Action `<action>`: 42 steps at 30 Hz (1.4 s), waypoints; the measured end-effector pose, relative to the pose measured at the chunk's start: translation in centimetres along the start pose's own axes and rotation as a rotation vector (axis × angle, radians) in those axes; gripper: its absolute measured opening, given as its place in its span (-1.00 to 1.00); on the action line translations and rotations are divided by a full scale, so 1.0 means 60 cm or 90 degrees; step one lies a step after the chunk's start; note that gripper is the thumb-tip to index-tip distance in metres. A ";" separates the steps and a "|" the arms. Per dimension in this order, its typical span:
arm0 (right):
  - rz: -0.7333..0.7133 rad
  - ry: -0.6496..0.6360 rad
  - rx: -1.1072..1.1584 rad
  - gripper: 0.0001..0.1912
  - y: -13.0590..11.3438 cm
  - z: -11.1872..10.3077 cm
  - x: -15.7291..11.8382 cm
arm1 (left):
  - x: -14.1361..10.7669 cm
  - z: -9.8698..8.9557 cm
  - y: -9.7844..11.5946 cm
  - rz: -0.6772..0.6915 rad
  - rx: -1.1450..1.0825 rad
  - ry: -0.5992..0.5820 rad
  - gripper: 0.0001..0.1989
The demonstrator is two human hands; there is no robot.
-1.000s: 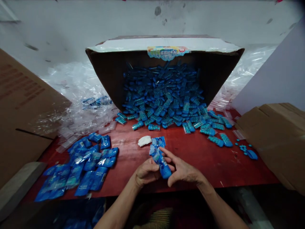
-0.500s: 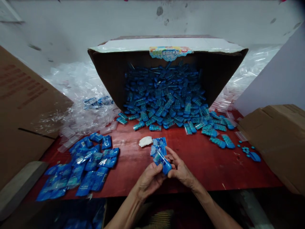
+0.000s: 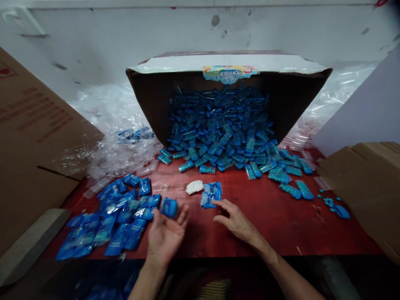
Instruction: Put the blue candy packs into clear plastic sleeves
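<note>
My left hand [image 3: 167, 233] is palm up with its fingers apart. A blue packet [image 3: 169, 207], a little blurred, lies just beyond its fingers, at the right edge of a pile of blue packets [image 3: 117, 212]. Over the red table my right hand [image 3: 233, 218] reaches in, its fingers apart and nothing between them. Its index fingertip is at the lower edge of some flat blue printed sachets [image 3: 211, 195]. A crumpled white wad [image 3: 194, 187] sits to the left of these sachets.
An open carton [image 3: 300, 100] lies on its side at the back, spilling many blue-capped clear packs [image 3: 218, 146]. Clear plastic sleeves [image 3: 109, 108] heap at left. Cardboard boxes [image 3: 362, 183] flank the table [image 3: 265, 233]. Small turquoise pellets [image 3: 328, 203] lie at right.
My left hand has moved left and opened, letting go of the blue packet that both hands were at. My right hand has stayed near the sachets. The view has shifted slightly.
</note>
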State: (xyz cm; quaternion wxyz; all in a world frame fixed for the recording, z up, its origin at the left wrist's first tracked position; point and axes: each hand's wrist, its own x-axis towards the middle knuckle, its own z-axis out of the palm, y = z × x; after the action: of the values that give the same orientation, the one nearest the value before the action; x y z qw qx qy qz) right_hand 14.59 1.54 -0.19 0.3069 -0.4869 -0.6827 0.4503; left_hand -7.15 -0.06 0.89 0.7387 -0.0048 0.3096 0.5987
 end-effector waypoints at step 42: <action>0.063 0.167 0.239 -0.66 0.005 0.012 0.038 | 0.070 0.053 -0.121 0.045 0.428 0.017 -0.72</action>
State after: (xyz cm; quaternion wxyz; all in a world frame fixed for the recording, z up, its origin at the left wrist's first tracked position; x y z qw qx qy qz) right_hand 13.31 3.51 -0.81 0.4554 -0.5085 -0.5168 0.5167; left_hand 1.10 2.76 -1.14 0.6739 0.2419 0.4991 0.4882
